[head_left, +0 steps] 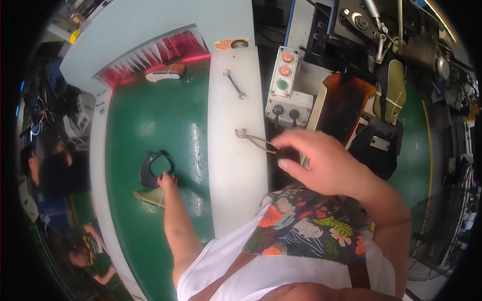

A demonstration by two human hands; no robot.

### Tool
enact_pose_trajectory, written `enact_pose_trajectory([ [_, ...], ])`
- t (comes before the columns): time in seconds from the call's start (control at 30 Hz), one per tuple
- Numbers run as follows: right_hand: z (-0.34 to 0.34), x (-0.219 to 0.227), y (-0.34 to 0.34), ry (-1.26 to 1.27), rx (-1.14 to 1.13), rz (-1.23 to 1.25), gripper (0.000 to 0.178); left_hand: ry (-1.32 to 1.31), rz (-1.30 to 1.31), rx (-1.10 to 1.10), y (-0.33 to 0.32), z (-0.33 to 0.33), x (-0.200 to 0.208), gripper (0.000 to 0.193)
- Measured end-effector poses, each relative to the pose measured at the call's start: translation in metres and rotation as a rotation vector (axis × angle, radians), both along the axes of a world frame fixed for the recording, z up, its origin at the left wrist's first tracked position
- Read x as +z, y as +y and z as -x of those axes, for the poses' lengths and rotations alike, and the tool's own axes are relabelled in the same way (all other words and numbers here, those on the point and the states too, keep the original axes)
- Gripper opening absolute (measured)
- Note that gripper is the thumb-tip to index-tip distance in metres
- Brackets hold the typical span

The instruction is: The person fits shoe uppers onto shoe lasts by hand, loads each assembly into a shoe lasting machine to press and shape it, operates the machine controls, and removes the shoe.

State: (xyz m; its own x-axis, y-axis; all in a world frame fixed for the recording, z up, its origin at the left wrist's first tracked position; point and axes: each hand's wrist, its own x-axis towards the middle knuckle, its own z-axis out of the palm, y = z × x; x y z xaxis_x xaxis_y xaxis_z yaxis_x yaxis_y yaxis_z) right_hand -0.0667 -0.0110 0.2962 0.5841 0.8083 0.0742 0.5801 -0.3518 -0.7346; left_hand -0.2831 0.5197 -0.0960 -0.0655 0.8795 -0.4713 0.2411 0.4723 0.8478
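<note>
My left hand (168,179) reaches out over the green conveyor belt and pinches the edge of a black shoe upper (149,170), whose opening forms a loop. Just below the upper lies an olive-green shoe last (149,197) with a thin band around it. My right hand (314,158) hovers at the right edge of the white ledge, thumb and forefinger apart. Between those fingertips are the handle ends of a pair of pincers (253,138), whose jaws point left over the ledge. Whether the fingers touch the handles I cannot tell.
A spanner (234,84) lies on the white ledge (233,185). Farther along the belt, another shoe piece (165,74) sits by a red-lit, curtained opening. At right are a button box (283,72) and a machine holding an olive-green last with black material (394,90). Co-workers are at left.
</note>
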Motion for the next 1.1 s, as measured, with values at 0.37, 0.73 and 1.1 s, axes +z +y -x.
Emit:
enact_pose_trajectory([
  [0.37,0.041,0.071,0.05,-0.11,0.171,-0.77,0.054,0.074,-0.215,-0.195,-0.007,0.026,-0.043,0.019],
  [0.73,0.05,0.078,0.076,-0.12,0.19,-0.782,0.056,0.299,-0.511,-0.772,-0.136,0.021,-0.018,0.033],
  [1.1,0.037,-0.077,0.09,0.103,0.185,-0.216,0.063,0.09,-0.586,-0.616,-0.138,-0.024,0.029,0.013],
])
